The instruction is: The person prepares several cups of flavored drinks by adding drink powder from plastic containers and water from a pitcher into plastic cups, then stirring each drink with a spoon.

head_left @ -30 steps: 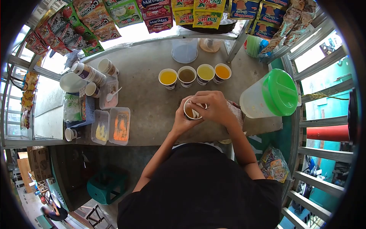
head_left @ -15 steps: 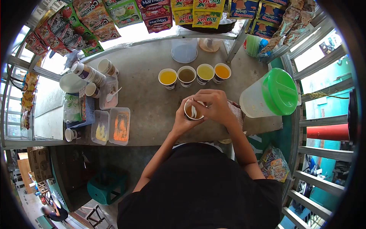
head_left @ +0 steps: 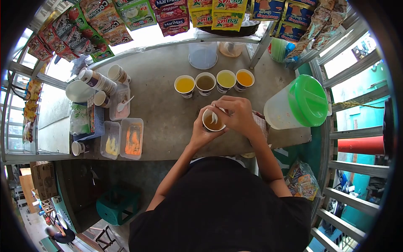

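My left hand [head_left: 202,133] is wrapped round a paper cup [head_left: 207,127] of brownish liquid, held above the counter close to my body. Over its rim, my right hand [head_left: 236,112] pinches a white plastic spoon [head_left: 214,118] whose lower end dips into the drink. Beyond my hands stand a cup of yellow drink [head_left: 184,85], a cup of brown drink [head_left: 205,83], a cup of pale green-yellow drink [head_left: 226,81] and a cup of orange drink [head_left: 244,80], side by side in a row.
To the right leans a clear jug with a green lid [head_left: 308,101]. On the left are a tub of orange powder [head_left: 133,140], a tub of yellow powder [head_left: 111,143] and stacked paper cups [head_left: 98,81]. Drink sachets [head_left: 172,17] hang overhead. A green stool [head_left: 115,206] stands below the counter.
My right hand has shifted slightly upward, and the spoon sits at a different angle inside the cup. The left hand still holds the cup in nearly the same place.
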Demonstrator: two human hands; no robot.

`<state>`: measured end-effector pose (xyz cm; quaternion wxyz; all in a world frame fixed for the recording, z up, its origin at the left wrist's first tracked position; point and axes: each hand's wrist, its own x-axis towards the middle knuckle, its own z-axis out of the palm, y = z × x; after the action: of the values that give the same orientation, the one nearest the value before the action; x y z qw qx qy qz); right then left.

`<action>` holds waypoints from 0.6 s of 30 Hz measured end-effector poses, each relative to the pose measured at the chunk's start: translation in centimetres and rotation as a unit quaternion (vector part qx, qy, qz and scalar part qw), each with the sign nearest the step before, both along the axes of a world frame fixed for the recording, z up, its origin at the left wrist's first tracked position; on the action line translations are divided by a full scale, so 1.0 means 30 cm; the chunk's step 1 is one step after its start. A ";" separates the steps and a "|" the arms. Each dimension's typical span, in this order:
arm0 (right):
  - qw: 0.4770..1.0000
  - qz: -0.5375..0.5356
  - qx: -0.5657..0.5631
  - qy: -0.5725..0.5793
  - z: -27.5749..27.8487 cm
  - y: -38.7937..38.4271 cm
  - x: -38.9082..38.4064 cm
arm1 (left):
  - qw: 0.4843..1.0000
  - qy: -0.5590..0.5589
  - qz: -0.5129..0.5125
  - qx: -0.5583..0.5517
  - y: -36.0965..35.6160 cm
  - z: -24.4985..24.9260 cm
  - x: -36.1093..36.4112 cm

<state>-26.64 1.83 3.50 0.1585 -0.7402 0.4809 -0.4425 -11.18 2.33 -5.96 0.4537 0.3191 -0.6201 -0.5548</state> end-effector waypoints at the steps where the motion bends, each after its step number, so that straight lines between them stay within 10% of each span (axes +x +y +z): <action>1: 0.999 0.023 0.024 0.028 0.011 0.000 -0.007 | 1.000 -0.009 0.008 0.000 -0.001 0.004 0.001; 18: 0.995 0.082 0.064 0.003 0.024 0.004 -0.010 | 1.000 0.006 0.004 0.001 -0.005 -0.002 0.004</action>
<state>-26.94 1.96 4.23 0.2398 -0.7666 0.4464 -0.3944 -11.04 2.17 -6.03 0.4591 0.3188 -0.6155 -0.5555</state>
